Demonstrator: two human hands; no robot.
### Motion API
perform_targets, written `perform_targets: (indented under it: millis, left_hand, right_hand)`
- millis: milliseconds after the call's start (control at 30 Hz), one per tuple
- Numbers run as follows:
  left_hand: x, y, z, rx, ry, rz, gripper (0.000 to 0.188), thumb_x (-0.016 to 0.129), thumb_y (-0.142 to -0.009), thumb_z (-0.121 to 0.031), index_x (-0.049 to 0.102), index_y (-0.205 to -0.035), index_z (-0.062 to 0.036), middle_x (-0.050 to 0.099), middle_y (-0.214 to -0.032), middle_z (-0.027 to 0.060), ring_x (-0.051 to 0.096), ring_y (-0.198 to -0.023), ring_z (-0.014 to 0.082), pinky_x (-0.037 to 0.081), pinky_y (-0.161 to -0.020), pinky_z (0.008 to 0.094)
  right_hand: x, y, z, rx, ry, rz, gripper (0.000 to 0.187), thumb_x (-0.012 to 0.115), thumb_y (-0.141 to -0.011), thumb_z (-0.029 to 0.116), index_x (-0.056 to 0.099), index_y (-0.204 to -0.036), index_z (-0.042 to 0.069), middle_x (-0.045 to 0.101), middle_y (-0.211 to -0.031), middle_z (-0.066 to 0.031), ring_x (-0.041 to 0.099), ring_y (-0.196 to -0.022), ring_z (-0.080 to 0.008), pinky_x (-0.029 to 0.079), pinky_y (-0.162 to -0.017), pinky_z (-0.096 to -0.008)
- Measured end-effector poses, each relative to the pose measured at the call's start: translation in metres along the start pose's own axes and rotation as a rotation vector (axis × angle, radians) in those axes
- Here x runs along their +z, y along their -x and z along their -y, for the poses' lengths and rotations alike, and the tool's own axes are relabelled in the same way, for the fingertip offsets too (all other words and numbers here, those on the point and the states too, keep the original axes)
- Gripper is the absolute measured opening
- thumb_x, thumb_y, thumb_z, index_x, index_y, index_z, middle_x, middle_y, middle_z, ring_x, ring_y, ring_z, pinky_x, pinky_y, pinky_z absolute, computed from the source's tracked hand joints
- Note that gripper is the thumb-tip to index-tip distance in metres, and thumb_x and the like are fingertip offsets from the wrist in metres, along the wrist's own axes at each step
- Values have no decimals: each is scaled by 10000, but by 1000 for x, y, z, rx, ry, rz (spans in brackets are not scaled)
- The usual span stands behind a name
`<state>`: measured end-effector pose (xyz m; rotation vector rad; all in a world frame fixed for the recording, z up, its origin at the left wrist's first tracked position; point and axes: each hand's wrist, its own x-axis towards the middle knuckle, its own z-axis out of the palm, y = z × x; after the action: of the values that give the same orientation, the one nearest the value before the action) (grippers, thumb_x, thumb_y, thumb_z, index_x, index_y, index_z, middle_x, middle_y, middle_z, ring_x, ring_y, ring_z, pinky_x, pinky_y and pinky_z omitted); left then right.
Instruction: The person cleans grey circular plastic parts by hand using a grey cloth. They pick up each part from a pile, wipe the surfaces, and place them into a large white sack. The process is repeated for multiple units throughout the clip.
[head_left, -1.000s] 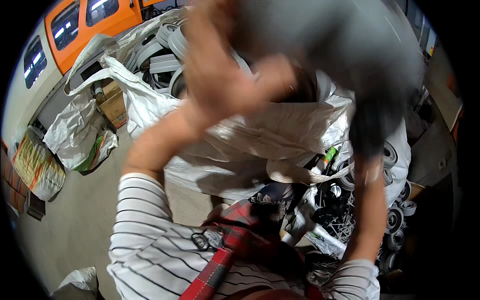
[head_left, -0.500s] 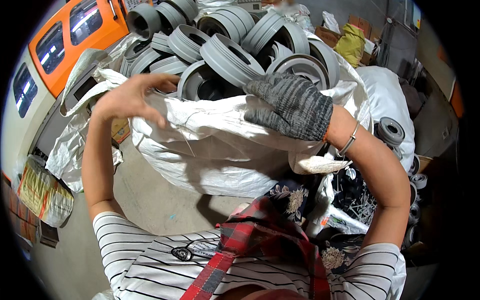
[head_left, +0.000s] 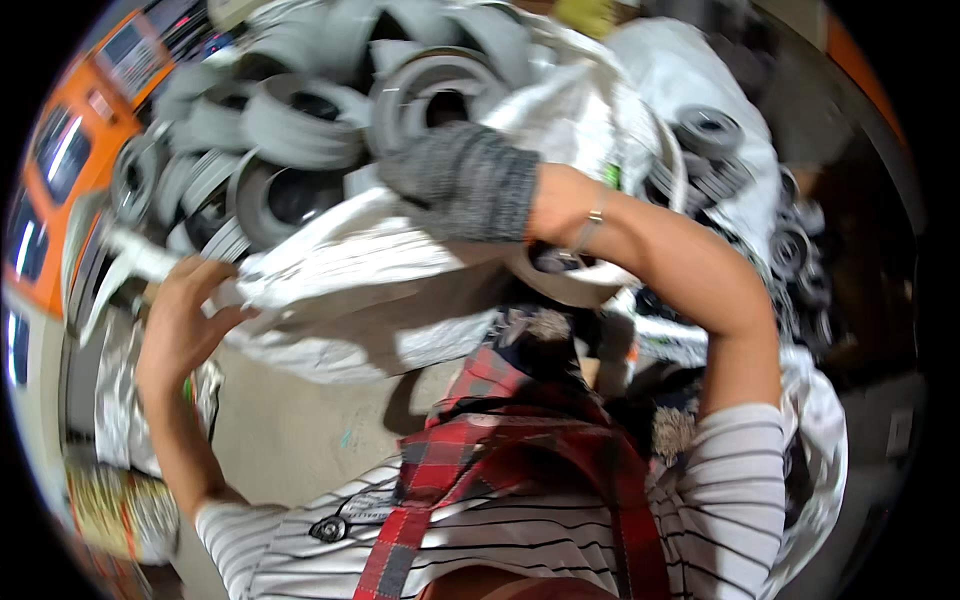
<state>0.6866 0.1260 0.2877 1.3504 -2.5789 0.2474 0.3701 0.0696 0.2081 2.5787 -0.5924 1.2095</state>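
Note:
A large white woven sack [head_left: 400, 340] stands in front of me, heaped with grey plastic rings [head_left: 305, 120], thick and ribbed. My bare left hand [head_left: 185, 320] is at the sack's near left rim, thumb and fingers closed on its edge. My right hand [head_left: 460, 185], in a dark grey knitted glove, is closed over the rim farther right; its fingertips are blurred and partly hidden against the rings. Between the two hands the rim is pulled into a slanting fold. A loop of white strap [head_left: 570, 285] hangs below my right wrist.
An orange and white machine [head_left: 65, 155] stands at the left. Another white sack [head_left: 690, 70] lies at the right, with grey wheel-like parts [head_left: 710, 130] beside it. A yellow-and-white bag [head_left: 125, 510] sits on the floor [head_left: 290, 430] at lower left.
The view has shifted and turned. My left hand has moved down and outward and closed on the sack's edge. My gloved right hand has moved left along the rim.

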Motion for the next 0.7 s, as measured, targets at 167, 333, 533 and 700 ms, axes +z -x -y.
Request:
perform_targets:
  millis: [167,333,533,700]
  left_hand:
    - [9,-1,-74,345,460,-224,464,746,-694,-260,601,-991,65,623,-925,164,586,-911,348,439,-843,402]
    - [90,-48,-169,838,1107,184,369,793,-642,-188,662,-933,-4,658,-994,147,611,-999,328,461,-865,447]
    - [177,-135,-328,188,2052,756,508,659,-806,-147,447,-1203,87,569,-1153,197,555,-1070,271,421,-938,373]
    - [301,-221,-404,-441,2026,916,517,614,-862,-302,454,-1232,22,528,-1194,156,538,-1067,255,436,-909,322]
  right_hand:
    - [-64,41,10,-56,401,-268,209,561,-738,203,623,-829,25,618,-860,-159,603,-765,-286,486,-683,-391]
    - [-102,147,-17,576,333,-459,320,650,-795,272,620,-968,5,629,-951,-180,615,-854,-322,500,-771,-371]
    - [-156,347,-72,1139,821,129,392,617,-767,251,582,-1123,93,645,-959,-156,615,-871,-334,476,-766,-417]
    - [-197,464,-126,1365,398,-422,360,617,-820,316,597,-1096,85,622,-993,-79,575,-888,-231,474,-785,-344]
